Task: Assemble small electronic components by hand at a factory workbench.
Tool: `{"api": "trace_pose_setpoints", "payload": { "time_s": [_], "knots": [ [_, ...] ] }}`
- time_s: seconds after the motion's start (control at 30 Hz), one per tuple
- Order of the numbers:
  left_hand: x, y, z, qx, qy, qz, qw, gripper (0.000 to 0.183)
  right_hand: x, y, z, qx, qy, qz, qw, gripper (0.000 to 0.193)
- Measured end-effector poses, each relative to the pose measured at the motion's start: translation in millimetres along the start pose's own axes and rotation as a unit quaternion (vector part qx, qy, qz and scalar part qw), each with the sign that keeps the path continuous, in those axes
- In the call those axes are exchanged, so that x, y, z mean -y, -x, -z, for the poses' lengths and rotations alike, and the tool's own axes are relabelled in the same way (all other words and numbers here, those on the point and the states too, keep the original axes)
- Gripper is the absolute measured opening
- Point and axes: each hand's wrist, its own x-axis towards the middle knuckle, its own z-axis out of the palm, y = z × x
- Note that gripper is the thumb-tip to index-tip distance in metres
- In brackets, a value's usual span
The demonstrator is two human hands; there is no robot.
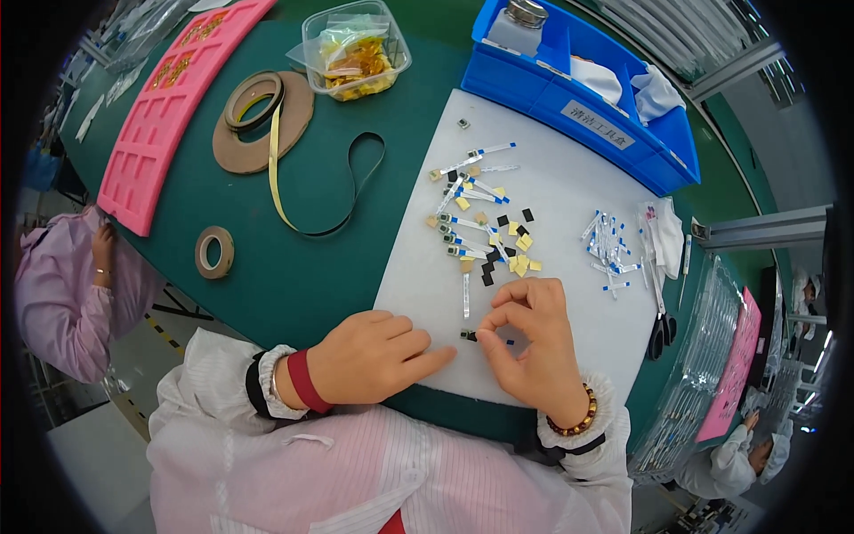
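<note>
My right hand point(532, 343) is closed in a pinch, thumb and index fingertip together at a small black square pad point(472, 337). That pad lies at the module end of a short flat flex cable whose blue tip point(510, 343) shows beneath the hand; the rest is hidden. My left hand point(374, 358) rests at the white board's near left edge, index finger stretched toward the pinch, other fingers loosely curled, holding nothing. Farther up the white board point(418, 267) lie several flex cables point(480, 191) with small modules, among loose black square pads point(487, 267) and yellow paper squares point(523, 241).
Another pile of flex cables point(607, 245) lies right, near scissors point(659, 334). Beyond stands a blue divided bin point(569, 98). On the green table are tape rolls point(213, 253), a strip point(307, 233), a clear tub point(400, 58) and a pink tray point(147, 169). Other people sit left and right.
</note>
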Motion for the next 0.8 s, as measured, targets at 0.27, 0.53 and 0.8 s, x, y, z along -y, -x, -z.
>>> {"api": "trace_pose_setpoints", "payload": {
  "time_s": [0.27, 0.53, 0.8],
  "knots": [
    [-0.9, 1.6, -2.8, -0.008, -0.013, 0.007, 1.000, 0.034, 1.7, -0.9, -2.9, -0.006, 0.018, -0.006, 1.000, 0.011],
    [0.0, 3.4, -7.6, -0.019, -0.007, 0.014, 1.000, 0.033, 0.0, -1.3, -4.7, 0.000, 0.022, -0.007, 1.000, 0.012],
    [-1.1, 2.0, -7.0, -0.020, -0.005, 0.014, 1.000, 0.033, -0.2, -0.8, -4.9, -0.005, 0.030, -0.005, 1.000, 0.013]
  ]
}}
